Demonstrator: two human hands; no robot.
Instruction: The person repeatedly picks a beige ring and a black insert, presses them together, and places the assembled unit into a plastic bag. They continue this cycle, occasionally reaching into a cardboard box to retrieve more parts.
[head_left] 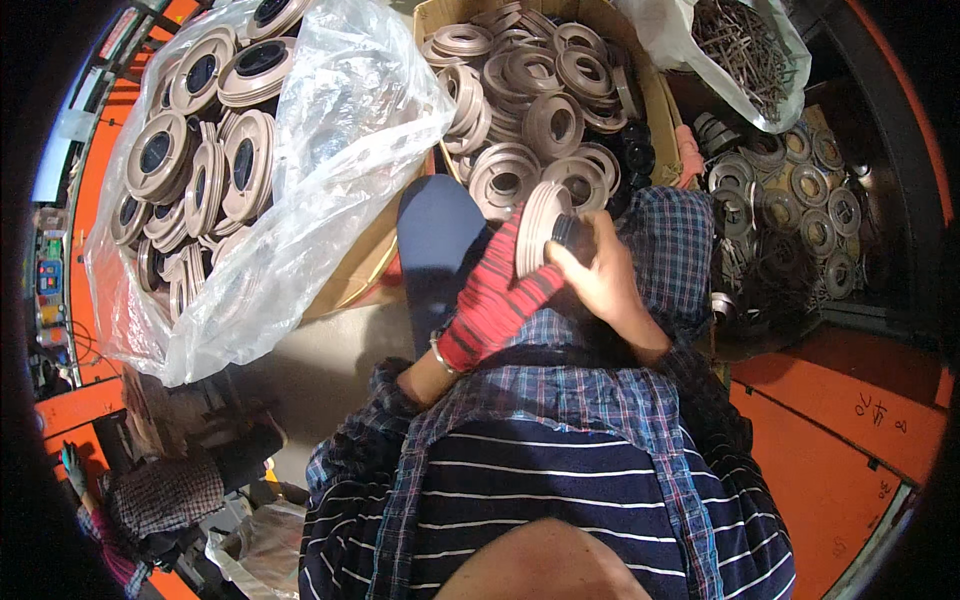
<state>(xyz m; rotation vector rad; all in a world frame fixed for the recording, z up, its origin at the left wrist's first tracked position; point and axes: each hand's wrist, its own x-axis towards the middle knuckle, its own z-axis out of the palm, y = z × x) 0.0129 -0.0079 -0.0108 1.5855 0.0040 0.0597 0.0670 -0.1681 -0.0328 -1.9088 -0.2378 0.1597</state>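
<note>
In front of my lap, my left hand (495, 300), in a red and black striped glove, is closed round a beige grooved plastic ring (540, 232) held on edge. My bare right hand (606, 275) grips a black round insert (572, 236) against the ring's right face. How far the insert sits inside the ring is hidden by my fingers. Just beyond my hands, a cardboard box (430, 18) holds many similar beige rings (552, 122) with open centres. Several black round parts (634, 150) lie at its right side.
At the left, a clear plastic bag (340, 140) holds beige rings with black centres (155, 152). To the right are metal rings (818, 230) and a bag of thin metal pins (745, 55). Orange panels (830, 420) flank me. Another person's gloved hand (75, 468) shows at lower left.
</note>
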